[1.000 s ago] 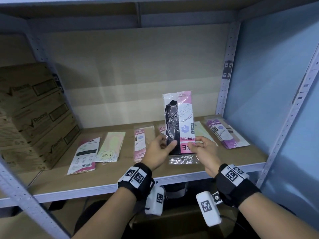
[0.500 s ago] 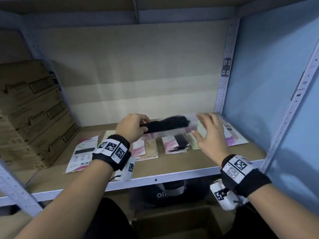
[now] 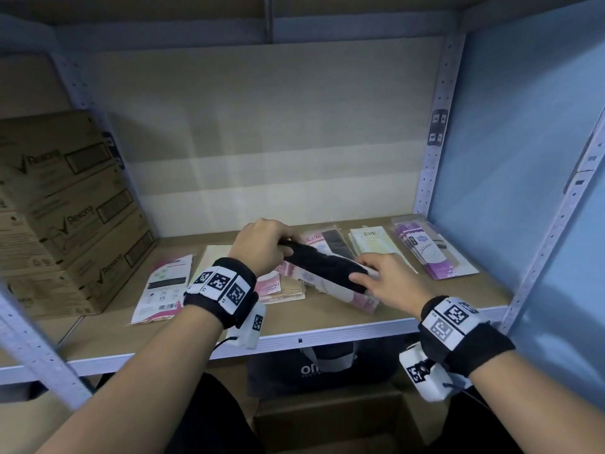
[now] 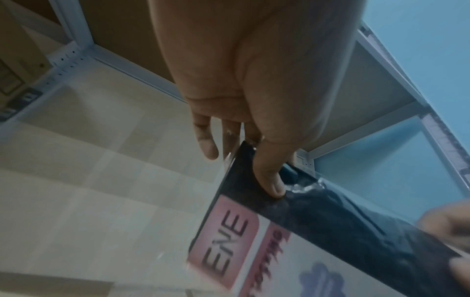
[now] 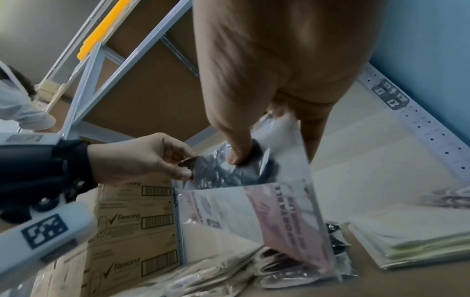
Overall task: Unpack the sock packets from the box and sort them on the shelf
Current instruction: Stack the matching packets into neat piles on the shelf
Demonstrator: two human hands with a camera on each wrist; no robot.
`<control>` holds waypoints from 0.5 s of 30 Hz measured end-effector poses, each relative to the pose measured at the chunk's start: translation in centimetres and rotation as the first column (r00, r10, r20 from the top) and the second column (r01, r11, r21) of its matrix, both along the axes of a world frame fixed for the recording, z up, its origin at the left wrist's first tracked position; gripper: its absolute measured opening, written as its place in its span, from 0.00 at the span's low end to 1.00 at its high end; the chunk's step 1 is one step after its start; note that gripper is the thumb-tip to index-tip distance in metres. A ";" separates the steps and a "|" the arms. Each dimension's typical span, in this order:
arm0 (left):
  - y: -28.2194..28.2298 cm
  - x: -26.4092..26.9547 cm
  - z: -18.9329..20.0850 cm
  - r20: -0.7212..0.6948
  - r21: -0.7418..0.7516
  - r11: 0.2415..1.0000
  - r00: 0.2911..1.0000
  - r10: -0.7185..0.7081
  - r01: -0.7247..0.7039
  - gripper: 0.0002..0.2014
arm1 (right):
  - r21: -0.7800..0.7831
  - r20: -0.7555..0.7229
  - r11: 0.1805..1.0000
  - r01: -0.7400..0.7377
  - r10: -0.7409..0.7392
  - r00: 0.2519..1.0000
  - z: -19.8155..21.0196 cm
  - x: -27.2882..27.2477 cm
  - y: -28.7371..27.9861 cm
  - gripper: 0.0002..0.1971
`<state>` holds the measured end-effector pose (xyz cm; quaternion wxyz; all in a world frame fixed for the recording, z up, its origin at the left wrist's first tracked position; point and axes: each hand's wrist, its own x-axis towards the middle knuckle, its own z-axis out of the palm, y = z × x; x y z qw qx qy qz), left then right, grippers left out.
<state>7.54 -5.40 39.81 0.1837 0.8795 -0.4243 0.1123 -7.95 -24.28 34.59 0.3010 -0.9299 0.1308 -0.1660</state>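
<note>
A clear sock packet (image 3: 322, 269) with black socks and a pink ENE card hangs tilted, low over the shelf (image 3: 327, 332). My left hand (image 3: 262, 247) pinches its far left end, thumb on the black part in the left wrist view (image 4: 269, 180). My right hand (image 3: 376, 276) pinches its near right end, thumb on the film (image 5: 239, 156). Below the packet (image 5: 254, 201) lies a pile of pink and black packets (image 3: 365, 304). The packet's ENE label (image 4: 226, 241) faces the left wrist camera. An open cardboard box (image 3: 327, 421) stands under the shelf, its inside dark.
More packet piles lie in a row: pink and white (image 3: 163, 286), pink and beige (image 3: 284, 290), cream ENE (image 3: 373, 244), purple (image 3: 429, 253). Stacked Rexona cartons (image 3: 65, 208) fill the shelf's left end. A blue wall (image 3: 523, 158) and posts bound the right.
The packet stood upright a second ago. Both hands turned it flat and brought it down and to the right, over the pink and black pile.
</note>
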 end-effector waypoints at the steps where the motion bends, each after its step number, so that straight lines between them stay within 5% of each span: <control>1: -0.1 0.0 0.1 0.019 -0.038 0.999 1.000 -0.008 0.009 0.14 | -0.005 0.036 1.000 0.018 -0.018 0.999 0.0 0.1 0.0 0.07; 4: -0.1 0.3 0.1 0.116 -0.236 0.972 0.992 0.051 -0.023 0.28 | 0.043 0.131 0.995 0.088 -0.093 0.987 0.7 0.4 0.3 0.04; 7: 0.2 0.4 -0.1 -0.008 -0.498 0.858 0.990 0.140 -0.125 0.40 | 0.144 0.163 0.978 0.151 -0.174 0.971 1.0 0.5 0.0 0.07; 10: 0.3 0.2 -1.5 -0.266 -0.561 0.804 0.963 0.050 -0.197 0.33 | 0.249 0.235 0.952 0.180 -0.240 0.942 1.1 0.5 -0.2 0.07; 15: -0.3 -1.7 -3.6 -0.535 -0.486 0.870 0.814 -0.225 -0.079 0.19 | 0.518 0.284 0.848 0.114 -0.296 0.912 1.5 0.8 1.3 0.06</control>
